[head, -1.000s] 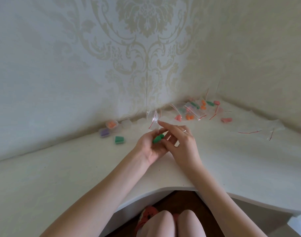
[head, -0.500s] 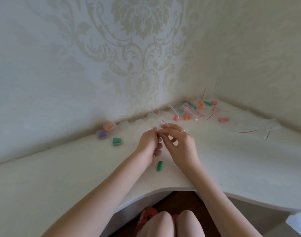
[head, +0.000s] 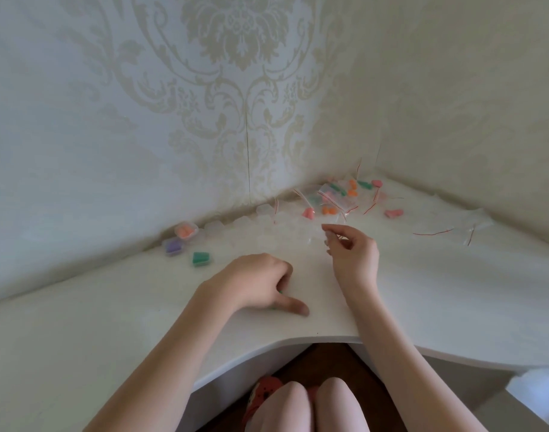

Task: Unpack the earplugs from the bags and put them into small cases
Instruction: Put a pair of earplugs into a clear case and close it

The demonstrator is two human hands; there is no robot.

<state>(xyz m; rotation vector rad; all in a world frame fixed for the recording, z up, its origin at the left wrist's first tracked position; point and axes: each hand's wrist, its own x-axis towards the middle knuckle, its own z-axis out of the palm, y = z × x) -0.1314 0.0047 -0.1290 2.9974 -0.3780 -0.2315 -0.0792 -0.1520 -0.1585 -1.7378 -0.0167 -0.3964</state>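
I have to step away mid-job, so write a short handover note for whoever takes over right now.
Left hand: down on the desk, fingers curled over the green earplug, which barely shows.
Right hand: raised, pinching a clear bag that looks empty.
Done: three cases by the wall are filled, orange, purple, green.
Left: case the green earplug; empty cases wait along the wall. Bagged earplugs in the corner are not yet unpacked.
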